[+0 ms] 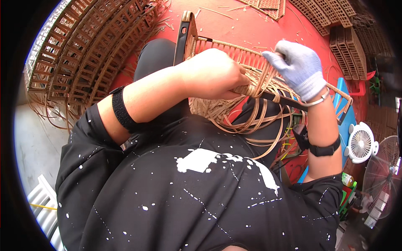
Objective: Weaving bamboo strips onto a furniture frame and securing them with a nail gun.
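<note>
A dark metal frame partly wrapped in tan wicker [236, 51] rests across my lap. My left hand [211, 71], bare, is closed round a bundle of wicker strips at the frame's near edge. My right hand [302, 69] wears a pale grey-blue knit glove and is raised just to the right, its fingers curled. Strips stretch up from the near bar towards the gloved thumb; the exact grip is partly hidden. Loose wicker strips [215, 113] hang in loops below the frame and over my right leg.
Woven wicker panels [90, 46] are stacked at the left, and more panels [346, 52] stand at the far right. Strip scraps lie on the red floor [217, 27]. On the right are a small white fan [361, 143] and a larger fan [383, 178]. A white slatted seat [44, 205] is at lower left.
</note>
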{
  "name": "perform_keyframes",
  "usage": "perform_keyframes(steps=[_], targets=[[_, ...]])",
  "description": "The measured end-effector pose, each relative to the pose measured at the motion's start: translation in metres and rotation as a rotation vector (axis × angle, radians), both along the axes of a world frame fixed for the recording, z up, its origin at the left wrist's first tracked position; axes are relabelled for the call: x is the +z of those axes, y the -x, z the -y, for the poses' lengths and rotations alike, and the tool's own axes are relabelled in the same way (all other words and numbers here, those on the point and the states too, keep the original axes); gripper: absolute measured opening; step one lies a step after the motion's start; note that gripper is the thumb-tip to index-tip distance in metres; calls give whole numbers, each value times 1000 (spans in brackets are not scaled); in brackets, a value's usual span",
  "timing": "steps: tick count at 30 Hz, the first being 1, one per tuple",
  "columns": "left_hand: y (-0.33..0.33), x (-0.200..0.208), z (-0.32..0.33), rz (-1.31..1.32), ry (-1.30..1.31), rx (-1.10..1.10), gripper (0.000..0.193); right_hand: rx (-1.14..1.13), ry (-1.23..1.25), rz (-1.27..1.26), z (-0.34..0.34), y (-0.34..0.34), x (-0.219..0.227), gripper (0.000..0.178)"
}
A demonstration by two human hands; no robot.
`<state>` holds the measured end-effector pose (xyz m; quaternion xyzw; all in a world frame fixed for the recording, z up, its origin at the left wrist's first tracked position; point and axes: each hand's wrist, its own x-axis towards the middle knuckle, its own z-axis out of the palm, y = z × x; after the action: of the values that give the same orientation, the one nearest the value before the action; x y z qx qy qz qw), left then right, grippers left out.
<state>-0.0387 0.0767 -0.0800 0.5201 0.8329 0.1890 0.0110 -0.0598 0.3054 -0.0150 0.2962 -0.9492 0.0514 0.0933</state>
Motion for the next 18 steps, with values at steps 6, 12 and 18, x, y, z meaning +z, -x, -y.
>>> perform_keyframes(steps=[6,12,18], targets=[[-3,5,2,6,34,14,38,62,-140,358,0,33,-57,44],[-22,5,-9,-42,-49,163,35,103,-197,623,3,40,-78,46],[-25,0,-23,40,-215,238,27,177,-162,683,1,46,-89,46]])
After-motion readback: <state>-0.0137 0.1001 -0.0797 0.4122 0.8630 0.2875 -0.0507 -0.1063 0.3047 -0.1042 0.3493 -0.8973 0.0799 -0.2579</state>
